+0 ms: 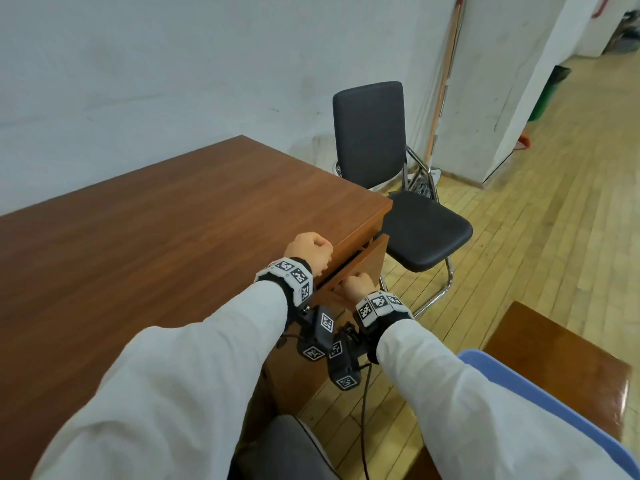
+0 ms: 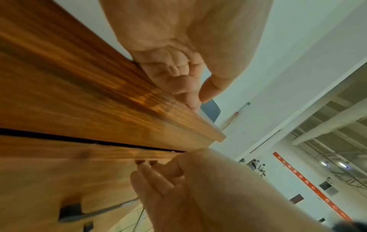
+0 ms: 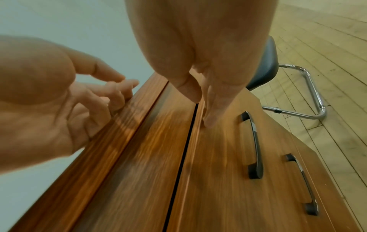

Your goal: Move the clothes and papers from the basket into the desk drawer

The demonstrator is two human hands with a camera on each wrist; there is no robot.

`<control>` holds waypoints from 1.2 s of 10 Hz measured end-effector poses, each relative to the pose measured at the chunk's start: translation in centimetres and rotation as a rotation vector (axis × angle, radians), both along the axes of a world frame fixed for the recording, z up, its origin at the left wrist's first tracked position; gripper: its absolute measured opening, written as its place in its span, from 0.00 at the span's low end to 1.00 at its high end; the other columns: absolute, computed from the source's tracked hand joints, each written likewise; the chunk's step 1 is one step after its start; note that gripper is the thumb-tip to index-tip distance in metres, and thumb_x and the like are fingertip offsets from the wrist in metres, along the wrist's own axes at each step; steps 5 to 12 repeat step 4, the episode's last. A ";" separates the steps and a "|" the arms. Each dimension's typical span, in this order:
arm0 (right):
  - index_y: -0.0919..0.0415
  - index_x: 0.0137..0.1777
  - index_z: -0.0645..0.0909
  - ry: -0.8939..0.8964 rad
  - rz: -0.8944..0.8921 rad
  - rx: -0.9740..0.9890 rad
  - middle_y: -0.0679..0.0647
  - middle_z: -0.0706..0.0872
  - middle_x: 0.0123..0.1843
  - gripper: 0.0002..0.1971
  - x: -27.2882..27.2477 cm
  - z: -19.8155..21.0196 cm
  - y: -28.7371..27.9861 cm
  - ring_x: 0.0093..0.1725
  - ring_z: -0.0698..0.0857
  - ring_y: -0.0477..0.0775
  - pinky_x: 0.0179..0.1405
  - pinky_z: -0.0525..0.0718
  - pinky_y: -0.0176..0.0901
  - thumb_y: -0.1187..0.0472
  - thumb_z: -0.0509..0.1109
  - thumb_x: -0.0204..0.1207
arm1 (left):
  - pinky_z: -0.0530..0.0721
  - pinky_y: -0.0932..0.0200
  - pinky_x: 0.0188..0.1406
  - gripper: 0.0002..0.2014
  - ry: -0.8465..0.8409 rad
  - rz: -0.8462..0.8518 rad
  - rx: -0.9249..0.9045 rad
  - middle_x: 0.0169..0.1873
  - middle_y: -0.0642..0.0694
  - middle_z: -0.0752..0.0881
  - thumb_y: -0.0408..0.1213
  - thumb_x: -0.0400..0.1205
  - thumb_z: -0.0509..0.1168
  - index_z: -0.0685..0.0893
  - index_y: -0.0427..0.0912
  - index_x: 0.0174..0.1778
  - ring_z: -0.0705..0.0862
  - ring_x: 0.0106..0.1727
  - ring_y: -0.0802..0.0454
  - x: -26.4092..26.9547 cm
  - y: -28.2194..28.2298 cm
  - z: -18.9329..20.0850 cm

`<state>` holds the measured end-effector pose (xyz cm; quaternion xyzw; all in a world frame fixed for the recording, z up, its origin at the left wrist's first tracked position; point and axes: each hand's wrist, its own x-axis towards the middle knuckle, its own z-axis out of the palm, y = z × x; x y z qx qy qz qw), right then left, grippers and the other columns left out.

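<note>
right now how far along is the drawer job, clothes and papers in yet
Done: none of the clothes or papers can be seen; whether they are already inside cannot be told. In hand: the right hand presses its fingers on the top drawer front, which shows only a thin gap under the desk top; the left hand rests on the desk edge. Left: cannot be judged; only the blue basket rim shows.

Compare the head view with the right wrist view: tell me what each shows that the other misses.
Only the head view shows the desk top, the chair's backrest and the blue basket rim. Only the right wrist view shows two black drawer handles and the right hand's fingertips pressing the drawer front. Both show the left hand at the desk edge, the right hand and the chair seat.
</note>
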<state>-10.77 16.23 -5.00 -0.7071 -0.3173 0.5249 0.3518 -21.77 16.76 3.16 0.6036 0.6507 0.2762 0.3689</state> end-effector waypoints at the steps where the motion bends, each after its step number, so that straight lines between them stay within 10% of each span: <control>1: 0.68 0.74 0.65 0.028 -0.007 0.005 0.67 0.82 0.62 0.29 -1.0 0.2 0.8 0.59 0.84 0.68 0.61 0.84 0.62 0.65 0.69 0.74 | 0.88 0.58 0.40 0.08 -0.012 -0.005 -0.015 0.33 0.53 0.89 0.43 0.78 0.61 0.86 0.50 0.44 0.86 0.32 0.54 -0.1 0.3 -0.1; 12: 0.61 0.78 0.60 -0.008 -0.081 0.062 0.67 0.76 0.72 0.33 -0.9 -1.5 3.1 0.65 0.81 0.71 0.66 0.79 0.66 0.65 0.63 0.72 | 0.79 0.62 0.26 0.07 -0.186 0.025 -0.088 0.34 0.50 0.88 0.39 0.81 0.62 0.85 0.44 0.47 0.85 0.31 0.55 -0.3 1.6 -0.6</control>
